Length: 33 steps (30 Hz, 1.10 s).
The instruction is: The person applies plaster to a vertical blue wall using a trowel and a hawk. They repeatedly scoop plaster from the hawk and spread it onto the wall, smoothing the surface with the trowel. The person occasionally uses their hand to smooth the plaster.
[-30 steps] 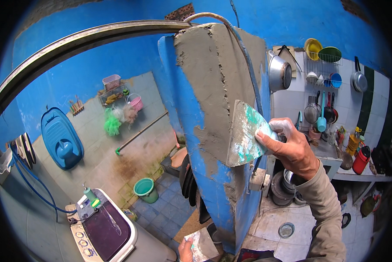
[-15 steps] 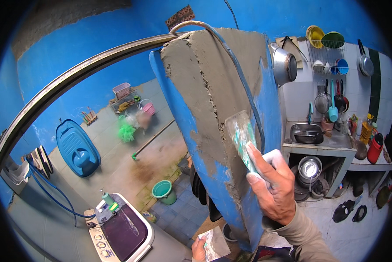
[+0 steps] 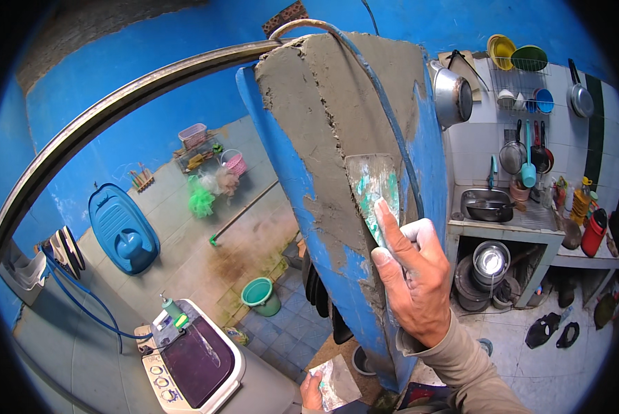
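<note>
My right hand (image 3: 420, 276) grips a putty knife (image 3: 373, 190), its wide blade smeared with green and white. The index finger lies along the blade, which rests against the grey wet cement (image 3: 299, 131) on the end of a blue wall (image 3: 347, 293). A rough ridge runs down the corner of that cement, left of the blade. Low in the view, my left hand (image 3: 312, 392) holds a square, whitish smeared plate (image 3: 338, 383) by its left edge; its exact kind is unclear.
A blue hose (image 3: 385, 103) hangs down over the cemented wall. A metal pot (image 3: 451, 94) hangs at its right. On the left stand a washing machine (image 3: 237, 366) and a green bucket (image 3: 260, 295). A sink (image 3: 487, 205) is at the right.
The putty knife and my right hand have moved slightly left and up across the cement, and the blade has turned more upright. My left hand still holds the plate.
</note>
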Tool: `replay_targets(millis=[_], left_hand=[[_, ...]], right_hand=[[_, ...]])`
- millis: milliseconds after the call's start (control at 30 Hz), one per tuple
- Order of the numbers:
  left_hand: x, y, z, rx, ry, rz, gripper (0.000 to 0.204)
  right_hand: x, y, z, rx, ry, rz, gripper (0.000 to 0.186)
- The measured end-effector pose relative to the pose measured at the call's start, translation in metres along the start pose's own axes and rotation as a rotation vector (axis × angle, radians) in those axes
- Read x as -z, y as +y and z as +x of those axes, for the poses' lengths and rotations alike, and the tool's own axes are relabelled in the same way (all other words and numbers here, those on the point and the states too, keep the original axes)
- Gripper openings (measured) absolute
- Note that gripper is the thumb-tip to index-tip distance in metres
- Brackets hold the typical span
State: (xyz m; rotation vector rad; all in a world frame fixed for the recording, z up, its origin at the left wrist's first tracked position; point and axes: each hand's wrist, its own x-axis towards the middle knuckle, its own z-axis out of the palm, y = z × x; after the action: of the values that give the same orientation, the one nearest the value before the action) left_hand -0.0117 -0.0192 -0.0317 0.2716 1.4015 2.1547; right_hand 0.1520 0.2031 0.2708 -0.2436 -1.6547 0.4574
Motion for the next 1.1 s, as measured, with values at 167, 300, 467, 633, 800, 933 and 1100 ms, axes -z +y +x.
replay_targets(millis=[167, 300, 467, 633, 800, 933, 1100], left_hand=[[0.002, -0.002, 0.006, 0.018, 0.001, 0.029, 0.035], [0.003, -0.004, 0.007, 0.031, 0.009, 0.058, 0.035], [0.003, -0.004, 0.007, 0.041, 0.009, 0.081, 0.036], [0.003, -0.004, 0.005, 0.049, 0.012, 0.096, 0.037], [0.003, -0.005, 0.007, 0.059, 0.014, 0.121, 0.038], [0.002, -0.009, 0.009, 0.073, 0.017, 0.151, 0.039], [-0.002, -0.007, 0.009, 0.056, 0.004, 0.127, 0.038]], right_hand=[[0.004, 0.008, -0.014, -0.006, -0.091, -0.102, 0.066], [0.010, 0.011, -0.033, -0.035, -0.113, -0.050, 0.064], [0.016, 0.003, -0.007, 0.013, -0.033, -0.012, 0.059], [0.008, 0.002, 0.014, 0.085, -0.055, -0.043, 0.061], [0.006, 0.010, -0.009, 0.077, -0.122, -0.076, 0.069], [0.016, 0.016, -0.038, 0.029, -0.192, -0.033, 0.067], [0.032, 0.011, -0.040, -0.033, -0.175, 0.072, 0.058]])
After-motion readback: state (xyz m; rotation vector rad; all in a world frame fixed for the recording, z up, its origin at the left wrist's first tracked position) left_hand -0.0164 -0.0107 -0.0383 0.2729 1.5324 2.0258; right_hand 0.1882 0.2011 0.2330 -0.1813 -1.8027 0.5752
